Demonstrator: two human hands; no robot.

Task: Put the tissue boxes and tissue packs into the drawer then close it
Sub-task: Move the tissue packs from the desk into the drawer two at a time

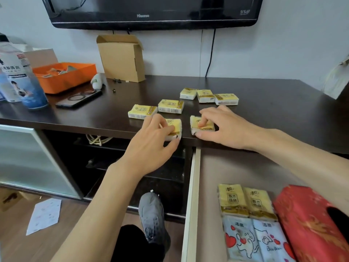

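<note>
Several yellow tissue packs lie on the dark cabinet top [264, 103]. My left hand [153, 140] grips one yellow pack [175, 125] at the front edge. My right hand [222, 125] closes on another yellow pack [196, 123] just beside it. Further back lie two packs [142, 111] [171, 106] and a row of three [207, 95]. The open drawer [190, 205] at lower right holds two yellow packs [245, 200], two blue heart-print packs [255, 241] and a red tissue box [311, 224].
A black TV [151, 14] hangs on the wall. On the left of the top stand a cardboard box [120, 57], an orange tray [64, 76], a phone [79, 99] and a blue bottle [24, 80]. My grey shoe [153, 216] and a paper [44, 216] are on the floor.
</note>
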